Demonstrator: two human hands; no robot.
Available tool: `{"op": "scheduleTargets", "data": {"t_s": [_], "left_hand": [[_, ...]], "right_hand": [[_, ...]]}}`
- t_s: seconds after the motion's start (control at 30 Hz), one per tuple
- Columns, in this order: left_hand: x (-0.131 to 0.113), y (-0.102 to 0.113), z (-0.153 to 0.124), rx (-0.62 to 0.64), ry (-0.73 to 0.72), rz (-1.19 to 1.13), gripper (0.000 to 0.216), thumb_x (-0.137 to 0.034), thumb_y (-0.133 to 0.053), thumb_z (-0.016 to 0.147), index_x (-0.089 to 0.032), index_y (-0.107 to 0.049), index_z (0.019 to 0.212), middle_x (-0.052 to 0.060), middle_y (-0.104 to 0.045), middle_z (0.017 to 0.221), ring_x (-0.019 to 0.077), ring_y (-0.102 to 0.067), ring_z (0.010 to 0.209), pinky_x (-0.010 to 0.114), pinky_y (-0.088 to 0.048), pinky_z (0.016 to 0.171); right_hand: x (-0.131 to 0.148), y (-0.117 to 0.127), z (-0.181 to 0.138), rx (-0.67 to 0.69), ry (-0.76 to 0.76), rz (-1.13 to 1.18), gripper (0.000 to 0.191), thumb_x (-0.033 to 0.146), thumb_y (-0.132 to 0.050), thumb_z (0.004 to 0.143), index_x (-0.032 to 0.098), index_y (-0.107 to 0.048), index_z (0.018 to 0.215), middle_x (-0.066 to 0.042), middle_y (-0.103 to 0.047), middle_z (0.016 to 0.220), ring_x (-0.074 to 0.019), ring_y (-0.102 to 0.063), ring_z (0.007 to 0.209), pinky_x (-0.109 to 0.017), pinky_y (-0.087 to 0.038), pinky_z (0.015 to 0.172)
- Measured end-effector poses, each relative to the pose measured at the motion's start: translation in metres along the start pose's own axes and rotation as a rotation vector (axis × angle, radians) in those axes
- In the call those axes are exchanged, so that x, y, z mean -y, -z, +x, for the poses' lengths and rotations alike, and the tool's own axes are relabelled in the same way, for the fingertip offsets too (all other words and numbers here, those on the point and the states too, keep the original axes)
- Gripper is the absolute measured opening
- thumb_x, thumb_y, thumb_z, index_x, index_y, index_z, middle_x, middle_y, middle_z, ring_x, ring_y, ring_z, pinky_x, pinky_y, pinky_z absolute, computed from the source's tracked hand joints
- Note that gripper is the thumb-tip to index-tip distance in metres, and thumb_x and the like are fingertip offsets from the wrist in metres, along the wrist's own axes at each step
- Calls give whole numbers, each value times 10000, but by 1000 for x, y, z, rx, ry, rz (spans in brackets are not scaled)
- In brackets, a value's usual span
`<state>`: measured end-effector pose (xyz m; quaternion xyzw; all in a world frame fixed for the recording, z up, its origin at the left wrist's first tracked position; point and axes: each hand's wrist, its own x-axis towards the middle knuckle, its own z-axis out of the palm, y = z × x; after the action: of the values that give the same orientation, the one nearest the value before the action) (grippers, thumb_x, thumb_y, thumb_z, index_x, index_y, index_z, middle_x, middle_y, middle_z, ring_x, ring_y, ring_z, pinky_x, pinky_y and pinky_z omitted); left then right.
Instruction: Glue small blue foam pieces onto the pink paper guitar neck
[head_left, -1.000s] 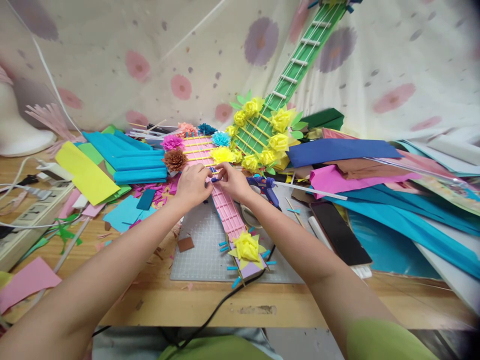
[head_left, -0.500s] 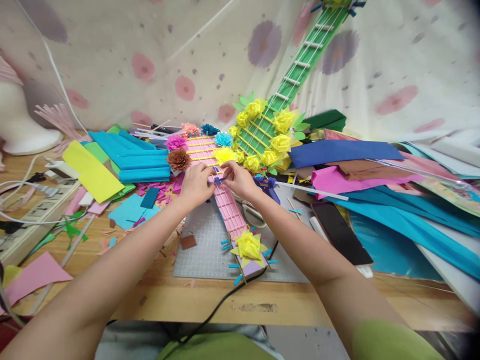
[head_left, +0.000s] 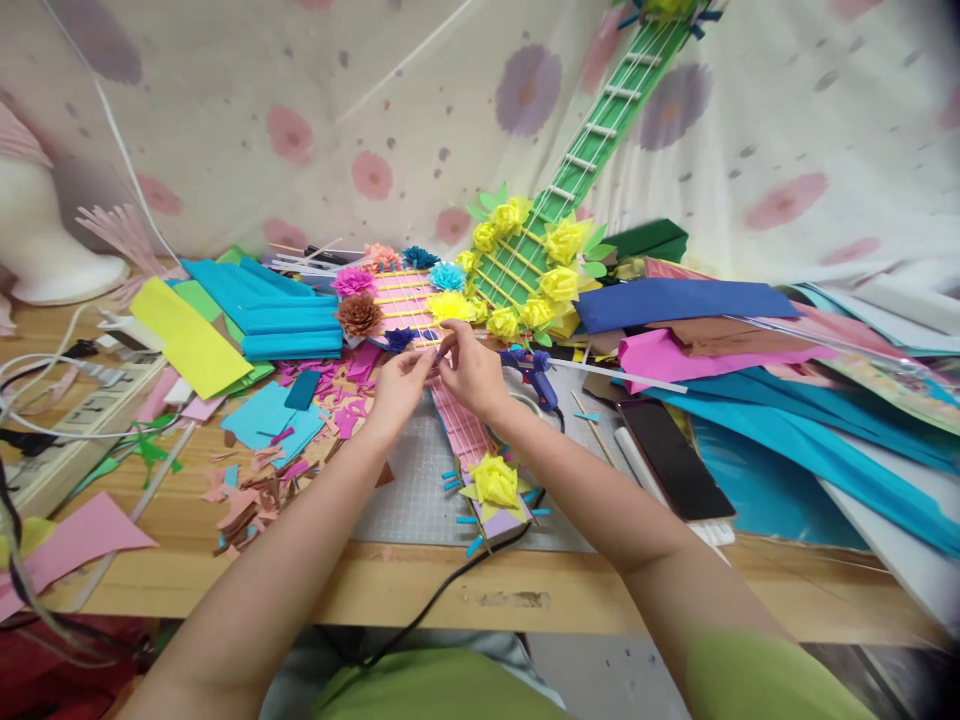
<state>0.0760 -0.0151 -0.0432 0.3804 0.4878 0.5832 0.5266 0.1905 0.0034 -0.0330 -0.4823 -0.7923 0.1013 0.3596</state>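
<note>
A pink paper guitar [head_left: 461, 418] lies on a grey cutting mat [head_left: 420, 490], its neck toward me and a yellow paper flower [head_left: 495, 482] on its head. Over the top of the neck my left hand [head_left: 401, 385] and my right hand [head_left: 474, 372] meet, fingertips pinched together. Between them is a small dark blue piece [head_left: 441, 353], mostly hidden by the fingers; it looks like paper. Just beyond my left hand, a dark blue paper flower [head_left: 399, 339] sits at the body's edge. Brown [head_left: 358, 315] and magenta flowers [head_left: 352, 282] line the same side.
A green guitar [head_left: 577, 165] with yellow flowers leans against the curtain. The blue glue gun [head_left: 536, 372] lies right of my hands, near a black phone [head_left: 675, 460]. Paper scraps [head_left: 259, 505] cover the left, beside a power strip [head_left: 90, 430]. Folded paper [head_left: 690, 305] is piled right.
Both hands have drawn slightly toward me and closer together. The dark blue flower at the body's edge has come into view, and the small blue piece is now more hidden.
</note>
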Motion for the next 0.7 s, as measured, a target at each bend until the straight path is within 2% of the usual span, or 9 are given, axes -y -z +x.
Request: {"op": "scheduleTargets", "data": {"t_s": [0.13, 0.27, 0.33, 0.43, 0.5, 0.57, 0.67, 0.7], "left_hand": [[-1, 2, -9, -80, 49, -44, 290, -278, -763, 566, -121, -664, 789, 49, -694, 737, 151, -655, 670, 310, -541, 690], [-5, 2, -16, -125, 59, -40, 235, -218, -734, 582, -116, -655, 780, 42, -684, 707, 145, -646, 618, 293, -544, 607], [-6, 2, -17, -122, 57, -21, 205, -194, -719, 592, -113, -650, 767, 44, -680, 686, 154, -654, 615, 277, -540, 575], [-5, 4, -16, -134, 47, 20, 138, -157, -682, 623, -112, -640, 747, 46, -672, 657, 159, -662, 606, 244, -526, 524], [-3, 8, -12, -156, 48, 27, 112, -147, -662, 639, -114, -633, 742, 49, -674, 666, 158, -665, 606, 227, -515, 496], [-1, 13, -8, -169, 42, 17, 124, -160, -662, 639, -118, -629, 751, 53, -681, 698, 160, -669, 622, 220, -511, 485], [3, 20, -1, -172, -20, 5, 195, -217, -691, 613, -126, -641, 779, 52, -682, 735, 165, -668, 671, 220, -514, 493], [4, 21, 1, -178, -51, 6, 219, -239, -702, 599, -129, -648, 782, 48, -679, 737, 164, -663, 684, 221, -515, 498]], "right_hand": [[3, 4, -8, 87, -4, 2, 476, 165, -461, 767, 205, -387, 1235, -26, -674, 984, -160, -627, 751, -271, -442, 669], [3, 11, -17, 171, -15, 79, 503, 188, -499, 766, 226, -359, 1248, 4, -698, 916, -146, -631, 681, -263, -445, 643], [0, 16, -21, 197, 4, 167, 498, 177, -517, 752, 235, -371, 1225, 2, -691, 981, -122, -622, 661, -250, -447, 632], [-11, 31, -27, 194, -6, 268, 429, 202, -531, 759, 227, -417, 1172, -17, -661, 1068, -98, -607, 672, -235, -449, 624], [-24, 50, -32, 226, -56, 255, 329, 271, -547, 773, 212, -485, 1090, -23, -667, 1002, -103, -600, 680, -233, -446, 618], [-40, 74, -39, 365, -137, 168, 226, 377, -562, 775, 195, -557, 911, -22, -672, 855, -120, -590, 659, -235, -432, 594], [-67, 109, -49, 746, -327, 13, 317, 504, -549, 770, 191, -578, 737, -10, -645, 652, -142, -592, 598, -248, -414, 573], [-75, 116, -52, 803, -409, -77, 358, 539, -543, 762, 190, -588, 702, -16, -641, 628, -151, -593, 589, -257, -409, 573]]}}
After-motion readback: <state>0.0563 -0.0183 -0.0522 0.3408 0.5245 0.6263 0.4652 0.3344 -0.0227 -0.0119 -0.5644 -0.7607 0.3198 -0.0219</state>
